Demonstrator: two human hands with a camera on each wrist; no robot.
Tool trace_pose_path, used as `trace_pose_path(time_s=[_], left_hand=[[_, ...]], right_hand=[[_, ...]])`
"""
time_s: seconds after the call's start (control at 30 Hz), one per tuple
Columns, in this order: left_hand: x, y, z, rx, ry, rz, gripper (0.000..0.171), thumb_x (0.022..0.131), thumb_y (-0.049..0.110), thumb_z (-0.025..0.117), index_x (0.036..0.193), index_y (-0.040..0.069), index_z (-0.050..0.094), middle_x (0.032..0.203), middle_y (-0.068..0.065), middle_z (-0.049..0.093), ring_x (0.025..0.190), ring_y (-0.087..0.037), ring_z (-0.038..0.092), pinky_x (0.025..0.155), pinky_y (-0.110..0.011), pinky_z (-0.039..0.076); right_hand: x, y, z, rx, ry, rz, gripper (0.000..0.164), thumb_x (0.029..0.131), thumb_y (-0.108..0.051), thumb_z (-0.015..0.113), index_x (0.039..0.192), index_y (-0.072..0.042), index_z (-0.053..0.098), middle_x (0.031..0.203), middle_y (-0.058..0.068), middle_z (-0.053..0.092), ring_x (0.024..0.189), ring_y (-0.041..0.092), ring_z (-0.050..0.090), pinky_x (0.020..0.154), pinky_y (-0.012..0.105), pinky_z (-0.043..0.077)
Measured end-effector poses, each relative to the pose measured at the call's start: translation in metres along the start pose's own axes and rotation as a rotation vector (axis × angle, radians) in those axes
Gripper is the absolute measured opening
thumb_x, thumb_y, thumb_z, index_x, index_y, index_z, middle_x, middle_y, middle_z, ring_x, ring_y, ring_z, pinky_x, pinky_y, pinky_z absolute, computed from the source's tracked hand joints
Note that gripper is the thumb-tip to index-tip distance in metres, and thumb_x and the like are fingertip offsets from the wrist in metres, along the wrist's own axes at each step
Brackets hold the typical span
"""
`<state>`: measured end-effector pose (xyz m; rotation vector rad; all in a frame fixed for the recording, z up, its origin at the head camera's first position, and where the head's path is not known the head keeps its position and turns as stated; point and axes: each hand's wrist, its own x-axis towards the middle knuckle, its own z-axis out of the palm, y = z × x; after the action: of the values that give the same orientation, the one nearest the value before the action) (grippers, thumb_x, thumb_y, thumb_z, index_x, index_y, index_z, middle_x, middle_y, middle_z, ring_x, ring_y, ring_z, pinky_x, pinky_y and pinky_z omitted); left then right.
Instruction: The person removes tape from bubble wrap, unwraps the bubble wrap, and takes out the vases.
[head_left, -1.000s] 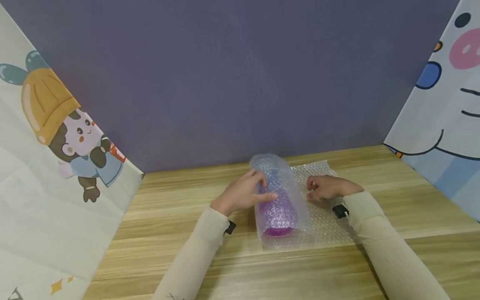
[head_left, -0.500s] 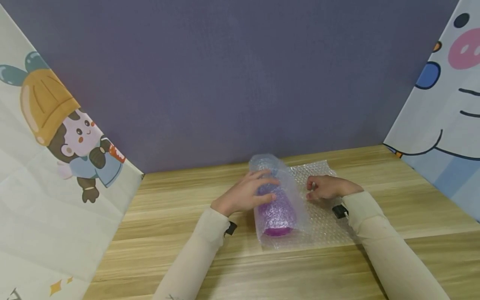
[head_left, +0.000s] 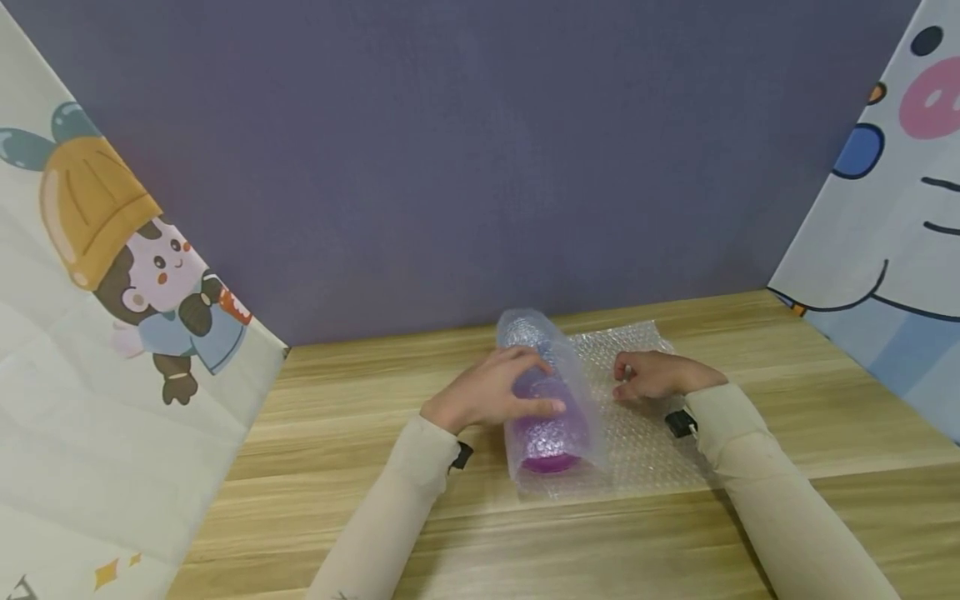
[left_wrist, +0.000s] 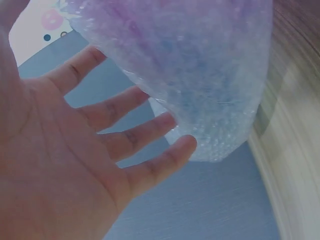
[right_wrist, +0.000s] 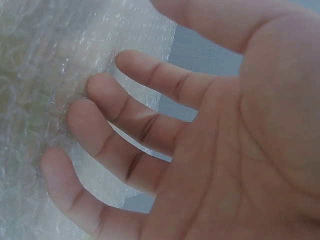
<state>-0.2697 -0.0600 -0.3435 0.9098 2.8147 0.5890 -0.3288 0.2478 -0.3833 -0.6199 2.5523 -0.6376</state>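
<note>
A cylinder-shaped object [head_left: 551,437], purple at the near end and blue at the far end, lies on its side under bubble wrap [head_left: 645,450]. Its exact kind is blurred by the wrap. My left hand [head_left: 489,392] rests over the roll from the left, thumb and fingers spread. In the left wrist view, its fingertips touch the edge of the wrapped roll [left_wrist: 210,70], and the palm is bare. To the right, my right hand [head_left: 660,375] holds its loosely bent fingertips against the flat part of the sheet. The right wrist view shows those fingers apart beside the wrap [right_wrist: 30,100], gripping nothing.
The wood-grain table [head_left: 330,433] extends on both sides of the wrap. A dark blue-grey panel [head_left: 450,167] stands close behind the roll. Printed cartoon sheets hang at the left [head_left: 67,400] and right [head_left: 915,225]. Each wrist wears a small black camera.
The left hand's fingers stretched out over the roll, then bent again. The roll and its loose wrap edge have shifted slightly left, uncovering more of the flat sheet. My right hand stays put.
</note>
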Motion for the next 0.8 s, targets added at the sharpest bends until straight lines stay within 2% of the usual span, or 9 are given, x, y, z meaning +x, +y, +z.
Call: trace_pose_path(time_s=[0.2,0.4,0.5,0.7,0.8], left_hand=[[-0.004,0.007,-0.002,0.018,-0.015,-0.015,0.086,0.075,0.084,0.065,0.139,0.026,0.054,0.159,-0.001,0.045,0.147,-0.026,0.042,0.120,-0.048,0.040],[-0.008,0.014,-0.003,0.059,-0.027,-0.002,0.101,0.070,0.083,0.071,0.144,0.018,0.050,0.162,-0.008,0.037,0.150,-0.026,0.036,0.124,-0.047,0.034],[-0.009,0.017,-0.005,0.090,-0.027,0.019,0.099,0.071,0.079,0.074,0.145,0.017,0.051,0.162,-0.009,0.037,0.150,-0.027,0.036,0.125,-0.048,0.032],[-0.011,0.022,-0.005,0.106,-0.033,0.077,0.089,0.073,0.072,0.077,0.143,0.021,0.054,0.151,-0.002,0.046,0.141,-0.022,0.045,0.121,-0.046,0.040],[-0.012,0.023,-0.005,0.107,-0.049,0.090,0.093,0.071,0.072,0.079,0.145,0.022,0.051,0.152,-0.002,0.046,0.144,-0.023,0.042,0.121,-0.047,0.038]], right_hand=[[-0.001,0.001,0.000,-0.003,0.002,-0.003,0.032,0.097,-0.030,0.069,0.113,-0.006,0.056,0.082,0.002,0.055,0.072,0.016,0.047,0.063,0.029,0.038],[-0.002,0.000,0.001,-0.006,0.002,0.006,0.032,0.097,-0.031,0.069,0.114,-0.006,0.057,0.084,0.003,0.056,0.073,0.017,0.048,0.063,0.030,0.039],[-0.002,0.000,0.001,-0.002,0.002,0.004,0.032,0.097,-0.031,0.068,0.114,-0.006,0.057,0.084,0.003,0.056,0.072,0.017,0.048,0.063,0.030,0.038],[-0.001,-0.001,0.000,-0.001,0.002,-0.002,0.032,0.097,-0.030,0.068,0.113,-0.006,0.056,0.083,0.002,0.055,0.072,0.016,0.047,0.063,0.029,0.038],[-0.001,-0.002,0.000,-0.002,0.004,-0.005,0.032,0.097,-0.030,0.069,0.113,-0.005,0.056,0.083,0.002,0.055,0.072,0.016,0.047,0.063,0.029,0.038]])
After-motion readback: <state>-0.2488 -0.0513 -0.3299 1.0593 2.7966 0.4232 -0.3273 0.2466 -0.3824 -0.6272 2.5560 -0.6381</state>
